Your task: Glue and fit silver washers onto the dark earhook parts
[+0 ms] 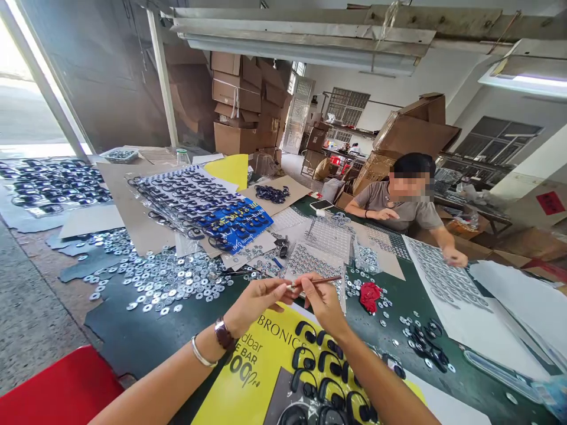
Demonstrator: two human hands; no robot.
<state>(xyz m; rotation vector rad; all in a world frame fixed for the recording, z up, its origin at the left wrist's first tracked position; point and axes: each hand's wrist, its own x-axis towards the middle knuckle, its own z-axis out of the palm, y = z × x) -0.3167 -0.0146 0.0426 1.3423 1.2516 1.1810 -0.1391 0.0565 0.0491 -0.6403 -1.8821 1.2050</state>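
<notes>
My left hand [259,298] and my right hand [321,301] meet above the table, both pinched on a thin brown stick-like tool [316,282] that points right. The left fingers close at its left end, perhaps on a tiny part I cannot make out. Below my wrists lies a yellow printed card [248,378] with several black ear hooks [319,366] laid on it. A watch and a bangle ring my left wrist.
Loose silver washers [163,277] are strewn to the left. Sheets of packed parts [199,206] lie behind. A red scrap [370,295] lies at right. A seated person [407,200] works across the table. A red seat [57,389] is at lower left. Cardboard boxes [237,103] are stacked behind.
</notes>
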